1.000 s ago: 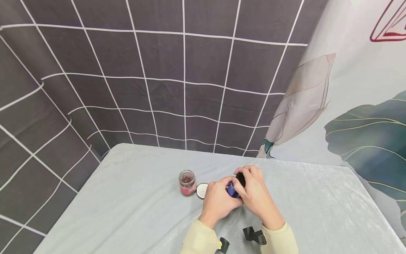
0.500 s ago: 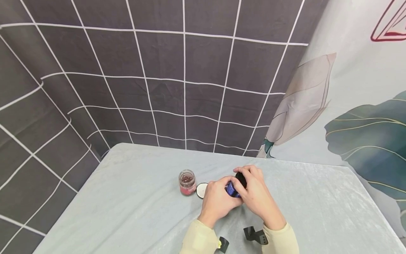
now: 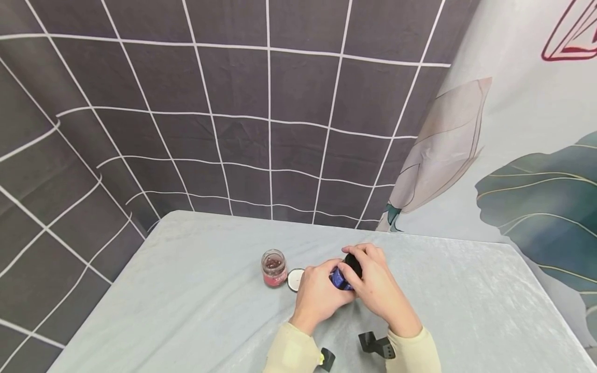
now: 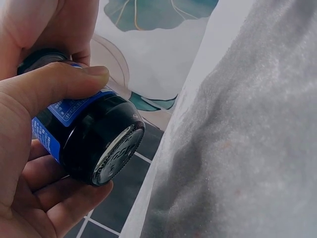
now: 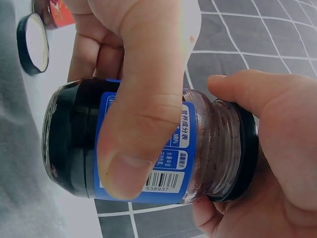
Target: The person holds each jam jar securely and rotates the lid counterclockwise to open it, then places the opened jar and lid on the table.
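Between both hands is a glass jar (image 5: 168, 129) with a blue label, dark contents and a black lid (image 5: 248, 148). My left hand (image 3: 322, 291) grips the jar's body, its thumb lying across the label. The right hand (image 3: 374, 280) holds the black lid at the jar's other end, thumb on one side and fingers on the other. In the left wrist view the jar's glass base (image 4: 119, 153) faces the camera, while the right hand hides most of the lid. The lid sits on the jar's mouth; whether it is loose cannot be told.
Left of the hands, an uncapped glass jar (image 3: 274, 269) with a red label stands on the pale cloth-covered table (image 3: 196, 305). Beside it a loose lid (image 3: 295, 280) lies with its white inside up. A dark gridded curtain (image 3: 242, 140) hangs behind the table.
Both hands keep their hold on the blue-labelled jar and its lid, with barely any shift. The whole head view drifts very slightly left.
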Motion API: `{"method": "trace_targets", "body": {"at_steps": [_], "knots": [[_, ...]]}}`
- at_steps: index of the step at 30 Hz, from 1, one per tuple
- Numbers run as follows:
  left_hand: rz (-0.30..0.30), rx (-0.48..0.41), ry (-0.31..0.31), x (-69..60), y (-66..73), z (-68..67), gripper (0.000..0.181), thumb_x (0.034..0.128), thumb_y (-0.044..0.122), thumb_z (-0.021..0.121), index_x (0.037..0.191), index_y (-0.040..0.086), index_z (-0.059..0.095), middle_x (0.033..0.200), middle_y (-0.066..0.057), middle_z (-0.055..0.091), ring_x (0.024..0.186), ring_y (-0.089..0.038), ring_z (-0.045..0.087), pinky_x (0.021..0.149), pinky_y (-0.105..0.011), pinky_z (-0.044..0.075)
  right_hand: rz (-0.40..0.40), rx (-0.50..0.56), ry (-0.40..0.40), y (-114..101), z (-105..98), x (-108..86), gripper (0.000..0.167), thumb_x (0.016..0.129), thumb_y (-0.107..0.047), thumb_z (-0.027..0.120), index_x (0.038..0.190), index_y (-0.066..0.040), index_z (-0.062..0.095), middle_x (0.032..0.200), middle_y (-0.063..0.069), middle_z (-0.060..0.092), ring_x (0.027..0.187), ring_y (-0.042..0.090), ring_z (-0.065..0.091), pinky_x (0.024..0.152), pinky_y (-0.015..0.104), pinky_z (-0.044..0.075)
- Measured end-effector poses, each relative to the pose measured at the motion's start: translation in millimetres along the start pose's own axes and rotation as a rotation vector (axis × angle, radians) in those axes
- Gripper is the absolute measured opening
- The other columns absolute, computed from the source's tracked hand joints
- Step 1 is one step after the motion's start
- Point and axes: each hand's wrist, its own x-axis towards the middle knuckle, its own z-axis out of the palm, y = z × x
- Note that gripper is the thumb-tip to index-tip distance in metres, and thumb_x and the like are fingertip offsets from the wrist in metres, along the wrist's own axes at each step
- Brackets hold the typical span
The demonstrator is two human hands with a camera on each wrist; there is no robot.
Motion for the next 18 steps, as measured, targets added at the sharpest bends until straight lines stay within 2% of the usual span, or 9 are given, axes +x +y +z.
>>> {"method": "trace_targets", "body": {"at_steps": [10,18], "knots": [[0.002,-0.01,0.004,0.0,-0.7,-0.1,0.039,0.0641,0.037,0.087,0.099,0.028,0.074,0.084,0.015,0.072,0.071,-0.002,0.064,0.067,-0.024,0.05,-0.016,-0.003,-0.004,-0.2,-0.8,-0.4,0.028,0.095,-0.019,0.068,0.119,-0.004,0.069,0.114,0.01,0.059,0.109,0.029,0.048,0.09,0.047,0.044],[-0.009,-0.008,-0.009,-0.2,-0.1,-0.1,0.042,0.0641,0.037,0.087,0.103,0.028,0.074,0.087,0.015,0.073,0.074,-0.004,0.065,0.07,-0.027,0.05,-0.014,0.004,-0.011,0.8,-1.2,-0.7,0.029,0.096,-0.02,0.067,0.12,-0.005,0.069,0.115,0.009,0.059,0.11,0.028,0.048,0.091,0.048,0.044]]}}
